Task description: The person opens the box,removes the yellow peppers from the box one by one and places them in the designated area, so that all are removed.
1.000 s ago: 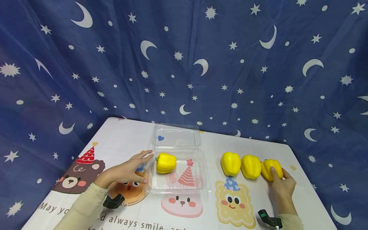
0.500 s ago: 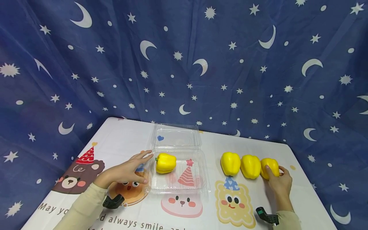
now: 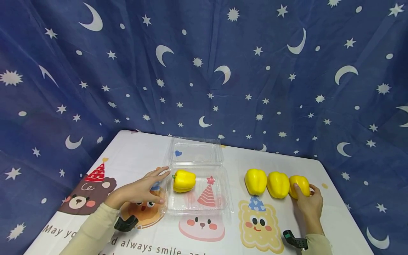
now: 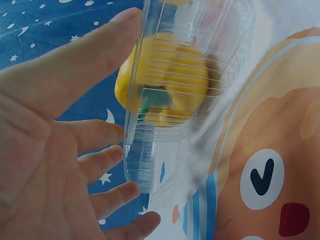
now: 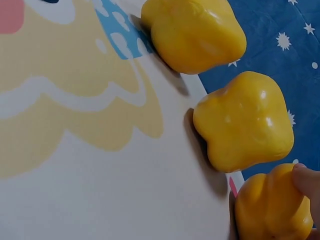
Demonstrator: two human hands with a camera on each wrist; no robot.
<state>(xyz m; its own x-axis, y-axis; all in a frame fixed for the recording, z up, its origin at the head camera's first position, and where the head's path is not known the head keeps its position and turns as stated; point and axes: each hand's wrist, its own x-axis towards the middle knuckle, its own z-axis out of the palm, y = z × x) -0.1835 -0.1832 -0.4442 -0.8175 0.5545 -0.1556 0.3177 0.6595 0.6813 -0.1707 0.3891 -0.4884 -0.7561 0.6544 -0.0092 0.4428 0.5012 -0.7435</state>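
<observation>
My right hand (image 3: 310, 204) grips the rightmost yellow bell pepper (image 3: 301, 183), its thumb on the near side and fingers around the right side. In the right wrist view, only a fingertip shows against that pepper (image 5: 265, 205) at the lower right corner. My left hand (image 3: 140, 189) lies with spread fingers along the left side of a clear hinged plastic box (image 3: 224, 198). The left wrist view has thumb and fingertips right at the box's rim (image 4: 134, 100). Inside the box's left part lies another yellow bell pepper (image 3: 184, 181), its green stem toward my left hand.
Two more yellow bell peppers, one on the left (image 3: 256, 181) and one in the middle (image 3: 278, 185), stand in a row with the gripped one. The box's lid (image 3: 196, 150) lies folded back toward the blue star-patterned curtain (image 3: 204, 71). A printed white cloth (image 3: 137, 152) covers the table.
My right hand has shifted slightly left with the rightmost pepper, which now sits closer against the middle one. The left hand, the box and the pepper inside have stayed put.
</observation>
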